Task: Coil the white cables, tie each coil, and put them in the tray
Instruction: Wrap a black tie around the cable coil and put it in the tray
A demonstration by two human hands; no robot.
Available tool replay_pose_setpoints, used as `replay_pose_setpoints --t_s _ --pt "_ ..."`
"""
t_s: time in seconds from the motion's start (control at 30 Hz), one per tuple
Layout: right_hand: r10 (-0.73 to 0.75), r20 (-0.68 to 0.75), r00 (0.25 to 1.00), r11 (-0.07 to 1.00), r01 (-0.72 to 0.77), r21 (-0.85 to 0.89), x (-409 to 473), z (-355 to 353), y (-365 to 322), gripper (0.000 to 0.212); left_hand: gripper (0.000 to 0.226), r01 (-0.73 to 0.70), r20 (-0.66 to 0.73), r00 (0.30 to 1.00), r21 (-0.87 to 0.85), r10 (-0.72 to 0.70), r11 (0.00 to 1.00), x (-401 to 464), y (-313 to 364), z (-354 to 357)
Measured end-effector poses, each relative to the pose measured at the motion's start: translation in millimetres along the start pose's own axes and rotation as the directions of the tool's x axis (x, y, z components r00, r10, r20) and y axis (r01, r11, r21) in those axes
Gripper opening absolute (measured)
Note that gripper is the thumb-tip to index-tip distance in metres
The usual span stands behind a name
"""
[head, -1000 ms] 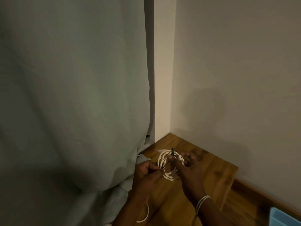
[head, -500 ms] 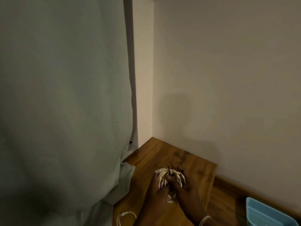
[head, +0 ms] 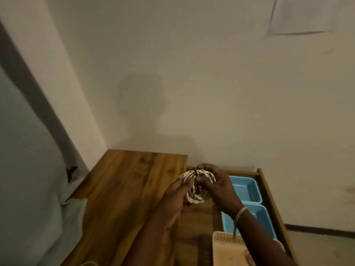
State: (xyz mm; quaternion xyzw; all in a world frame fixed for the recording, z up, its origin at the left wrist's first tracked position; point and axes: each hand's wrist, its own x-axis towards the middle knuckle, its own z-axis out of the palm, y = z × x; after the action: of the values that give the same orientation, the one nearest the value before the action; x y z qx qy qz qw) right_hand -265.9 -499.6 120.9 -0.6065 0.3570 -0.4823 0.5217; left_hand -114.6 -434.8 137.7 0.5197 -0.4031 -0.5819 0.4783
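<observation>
Item: left hand [head: 177, 196]. Fingers curled round the near-left side of the coil, gripping it from below and beside.

Item: right hand [head: 217, 186]. Fingers folded over the far-right side of the coil; thumb and forefinger appear to pinch a short dark tie end [head: 195, 172] that stands up from the top of the bundle. Pale cord loops [head: 240, 215] sit round the right wrist, possibly spare ties.

Item: white cable coil [head: 196, 186]. Wound into a small, tight ring, held off the surface between both hands, above the right edge of the desk [head: 124, 189]. A white plug end projects at its upper left.

Item: two blue trays [head: 247, 187], one behind the other, in a lower wooden compartment just right of the hands; what they hold cannot be made out. A beige perforated basket [head: 226, 244] lies nearer the camera, partly under the right forearm.

Item: pale curtain [head: 28, 169] at far left, its hem lying on the desk's left corner; plain wall behind.

Step in hand, by judgement: tying. The coiling looks complete and the tie is being fastened round it.

Next move, by judgement: the tie needs cinching or twisting closed while the left hand keeps the loops from springing apart; then a short carry rightward and down into a tray, releasing only once the coil holds its shape.
</observation>
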Motion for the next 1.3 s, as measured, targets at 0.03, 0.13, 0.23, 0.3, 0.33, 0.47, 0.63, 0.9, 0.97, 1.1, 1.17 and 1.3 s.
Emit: replay_pose_setpoints --t_s 0.03,0.13,0.23,0.3,0.33,0.47,0.63,0.9,0.97,1.1,1.17,1.3 --pt "0.0 -0.027 1.0 1.0 0.0 -0.007 4.0 -15.6 6.5 0.027 0.04 -0.011 0.007 1.0 0.092 0.011 0.996 12.9 -4.0 15.8" --pt "0.052 -0.069 0.996 0.999 -0.052 -0.001 12.3 -58.5 33.7 0.025 0.033 -0.028 0.024 0.999 0.311 0.022 0.95 51.0 -24.3 55.5" --pt "0.15 -0.071 0.986 0.988 -0.152 -0.011 18.0 -102.3 66.6 0.023 0.041 0.024 0.006 1.0 0.399 -0.029 0.916 92.5 -57.2 92.7" --pt "0.207 -0.063 0.976 0.977 -0.21 -0.044 19.5 -124.7 84.4 0.025 0.043 0.034 -0.039 0.999 0.516 -0.016 0.856 113.2 -74.6 113.2" --pt "0.235 -0.06 0.97 0.968 -0.24 -0.077 20.1 -135.9 94.0 0.026 0.041 0.026 -0.066 0.998 0.602 0.017 0.798 121.7 -83.0 122.9" --pt "0.424 0.007 0.905 0.906 -0.424 -0.009 15.4 -172.0 125.2 0.031 0.044 -0.09 0.022 0.986 0.909 0.167 0.407 149.7 -121.2 147.8" --pt "0.701 0.003 0.713 0.666 -0.656 0.354 9.1 -195.2 157.8 0.028 0.037 -0.245 0.256 0.93 0.967 0.264 -0.074 164.6 -160.0 168.0" --pt "0.858 -0.203 0.472 0.503 -0.69 0.521 0.3 -206.2 183.0 0.017 0.027 -0.296 0.318 0.946 0.925 0.064 -0.238 186.6 -217.2 187.7" --pt "0.879 -0.226 0.42 0.476 -0.74 0.475 0.1 -213.3 192.9 0.008 0.032 -0.339 0.368 0.927 0.906 0.075 -0.254 185.4 -231.7 187.6" --pt "0.895 -0.235 0.379 0.439 -0.842 0.314 -2.7 -228.3 222.6 0.012 0.037 -0.392 0.419 0.907 0.872 0.031 -0.292 183.5 -250.8 188.6" --pt "0.886 -0.266 0.381 0.446 -0.858 0.255 -3.7 -229.6 236.2 0.01 0.037 -0.389 0.419 0.907 0.868 0.035 -0.309 186.9 -258.8 186.6" --pt "0.882 -0.223 0.415 0.45 -0.883 0.133 2.3 -221.4 249.5 0.007 0.037 -0.397 0.386 0.918 0.882 -0.095 -0.254 194.1 -271.1 185.2"
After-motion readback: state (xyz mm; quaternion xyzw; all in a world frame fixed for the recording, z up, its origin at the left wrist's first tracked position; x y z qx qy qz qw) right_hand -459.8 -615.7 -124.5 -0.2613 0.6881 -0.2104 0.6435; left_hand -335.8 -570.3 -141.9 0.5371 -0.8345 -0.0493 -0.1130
